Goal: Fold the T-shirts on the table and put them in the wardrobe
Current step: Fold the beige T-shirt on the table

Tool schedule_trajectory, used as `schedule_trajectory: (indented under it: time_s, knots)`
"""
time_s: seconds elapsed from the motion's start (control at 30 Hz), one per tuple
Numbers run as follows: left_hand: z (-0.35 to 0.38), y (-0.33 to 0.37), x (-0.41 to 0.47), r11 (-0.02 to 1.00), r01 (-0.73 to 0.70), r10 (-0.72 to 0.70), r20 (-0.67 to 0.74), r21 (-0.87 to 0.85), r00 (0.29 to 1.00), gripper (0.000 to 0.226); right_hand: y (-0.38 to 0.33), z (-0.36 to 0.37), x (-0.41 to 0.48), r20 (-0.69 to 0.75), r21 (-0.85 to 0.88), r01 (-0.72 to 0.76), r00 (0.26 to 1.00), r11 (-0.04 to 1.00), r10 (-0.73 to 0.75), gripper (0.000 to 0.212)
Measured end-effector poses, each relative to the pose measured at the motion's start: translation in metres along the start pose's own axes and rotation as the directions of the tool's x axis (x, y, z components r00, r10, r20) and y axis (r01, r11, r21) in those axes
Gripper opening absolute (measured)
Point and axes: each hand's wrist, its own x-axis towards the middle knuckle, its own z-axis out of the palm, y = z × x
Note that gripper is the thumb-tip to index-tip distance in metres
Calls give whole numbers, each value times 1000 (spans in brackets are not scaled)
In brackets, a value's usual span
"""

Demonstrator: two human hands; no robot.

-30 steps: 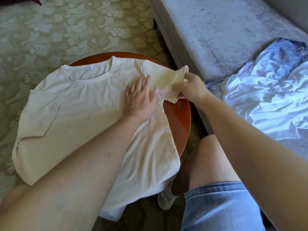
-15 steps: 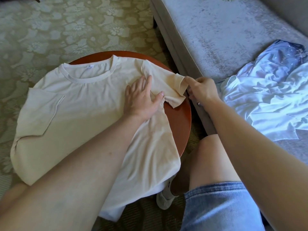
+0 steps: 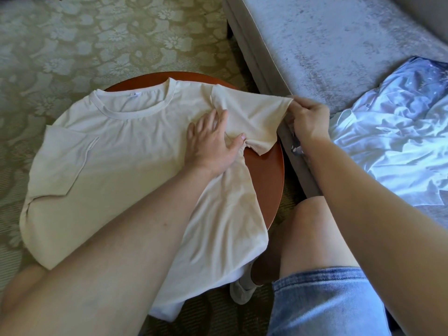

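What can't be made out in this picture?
Head view:
- Round red-brown wooden table: mostly hidden under the cream T-shirt.
- T-shirt's lower hem: partly covered by the left forearm.
- Right hand fingertips: tucked behind the sleeve it pinches.
- Crumpled white clothes on the grey sofa: cut off by the right edge.

1 cam, head-worn, wide-angle: looks fwd & down, close over round table [image 3: 266, 183], sofa [image 3: 315, 44] at right.

I see the T-shirt [image 3: 116, 166] lying on the table [image 3: 266, 170] before me; the sofa [image 3: 327, 44] stands to the right of it, and other clothes [image 3: 392, 146] lie on the sofa.
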Motion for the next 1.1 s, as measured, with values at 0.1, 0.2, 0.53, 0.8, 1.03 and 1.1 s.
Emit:
schedule_trajectory:
  time_s: [0.1,0.2,0.53,0.8,1.03,1.1]
  knots:
    - [-1,1,0,1000,-2,2,3,-3,1000,71,3,-5,-1,-34,136,-91,995,986,97,26]
    - [-3,2,-2,1000,8,-8,34,1,999,72,14,-11,1,-61,196,-249,962,949,265,18]
    - [-6,4,-3,999,22,-25,83,38,996,79,42,6,2,371,-95,-625,700,775,610,64]
    - [-7,4,-3,1000,8,-9,79,16,997,81,19,27,15,11,153,-242,970,958,244,19]
    - [-30,-8,-11,984,52,-58,-33,-168,998,75,-7,42,6,-52,-334,195,973,922,-225,26]
    - [-45,-25,-14,989,69,-75,-44,-134,996,72,-16,53,-1,45,-440,238,969,866,-244,25]
